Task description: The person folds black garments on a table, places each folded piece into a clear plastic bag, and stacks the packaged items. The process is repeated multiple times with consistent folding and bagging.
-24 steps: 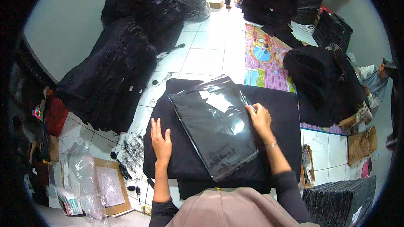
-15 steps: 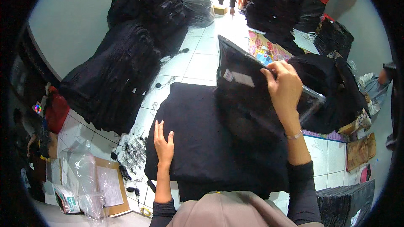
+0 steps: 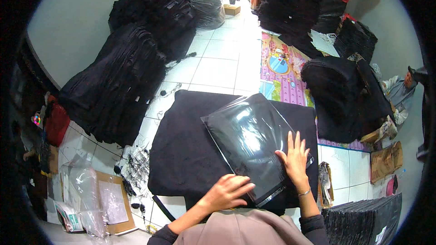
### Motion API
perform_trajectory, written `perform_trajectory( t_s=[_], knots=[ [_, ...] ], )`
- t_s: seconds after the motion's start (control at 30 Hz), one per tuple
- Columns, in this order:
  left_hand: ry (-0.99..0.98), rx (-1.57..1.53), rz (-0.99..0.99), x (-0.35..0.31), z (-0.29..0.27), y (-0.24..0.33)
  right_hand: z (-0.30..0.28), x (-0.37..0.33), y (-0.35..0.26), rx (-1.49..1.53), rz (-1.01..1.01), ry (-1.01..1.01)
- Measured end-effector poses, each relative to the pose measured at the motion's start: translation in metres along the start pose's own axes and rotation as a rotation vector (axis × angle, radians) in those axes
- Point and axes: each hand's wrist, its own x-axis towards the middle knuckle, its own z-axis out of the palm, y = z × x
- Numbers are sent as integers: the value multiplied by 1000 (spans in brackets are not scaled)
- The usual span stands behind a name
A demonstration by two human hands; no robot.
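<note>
A flat black item in a glossy clear plastic bag (image 3: 245,138) lies slanted on a black cloth-covered surface (image 3: 181,140) in front of me. My right hand (image 3: 295,161) rests at the bag's right edge, fingers spread and thumb out over the plastic. At the near left edge of the bag is my left hand (image 3: 229,190), its fingers stretched out and touching or just above the plastic. Neither hand grips anything. Light glares off the bag, so details of the black item inside are hard to make out.
Large piles of black cloth (image 3: 113,86) stand at the left, with another black pile (image 3: 340,95) at the right on a colourful mat (image 3: 281,68). Bagged black packs (image 3: 363,218) stand in a row at the near right. Clear plastic bags (image 3: 84,195) and cardboard lie near left.
The bagged item, held up and tilted by my right hand before, now lies flat on the cloth. My right hand has let go and come down; my left hand has moved right, to the bag.
</note>
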Motion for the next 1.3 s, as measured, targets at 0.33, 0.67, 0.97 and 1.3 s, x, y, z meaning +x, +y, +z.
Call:
perform_trajectory(
  t_s=[0.33,0.67,0.97,1.3],
  knots=[
    [251,215,73,-49,16,1,19,99,-39,333,-491,207],
    [155,321,-41,-48,18,-1,54,113,-136,221,-612,-214],
    [218,337,-57,-58,-7,-15,68,156,0,948,-147,-306],
    [495,377,-359,-95,-35,-40,30,-32,60,492,-481,-66]
  ],
)
